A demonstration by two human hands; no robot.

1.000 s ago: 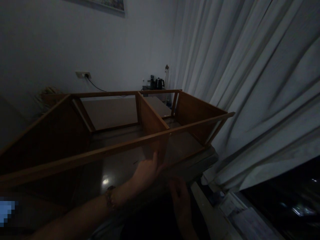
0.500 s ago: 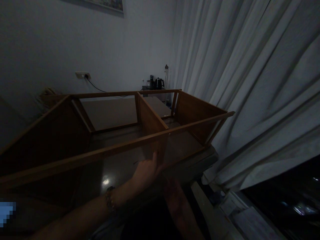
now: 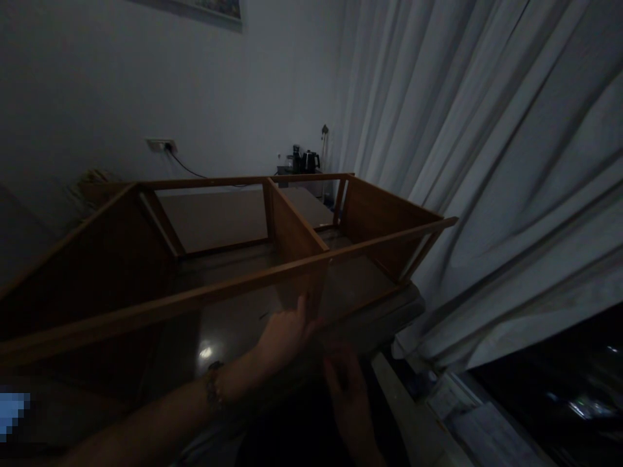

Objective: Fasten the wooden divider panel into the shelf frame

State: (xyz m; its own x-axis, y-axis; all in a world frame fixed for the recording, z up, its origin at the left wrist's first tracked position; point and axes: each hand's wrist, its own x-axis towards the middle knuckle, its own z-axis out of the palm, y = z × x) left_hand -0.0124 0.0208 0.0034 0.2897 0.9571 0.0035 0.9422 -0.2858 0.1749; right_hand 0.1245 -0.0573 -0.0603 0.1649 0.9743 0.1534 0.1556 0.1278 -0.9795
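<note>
A brown wooden shelf unit (image 3: 238, 275) lies before me with its open bays facing up. My left hand (image 3: 285, 334), with a beaded bracelet (image 3: 214, 387) at the wrist, is at the near edge of its middle panel (image 3: 298, 224). The thumb points up along the wood, and the fingers appear closed around the panel's lower front part. Just right of it and lower, my right hand (image 3: 346, 386) is held with curled fingers. Darkness and blur hide what it holds, if anything.
A padded dark surface (image 3: 389, 314) supports the unit. White curtains (image 3: 467, 162) hang along the right. At the back, a black kettle (image 3: 309, 161) stands on a small table. A wall socket (image 3: 162, 145) holds a plugged cord. Boxes or papers (image 3: 481, 425) lie low at right.
My right hand has turned and shifted slightly to the right, its fingers now more curled. The left hand and the shelf unit stay where they were.
</note>
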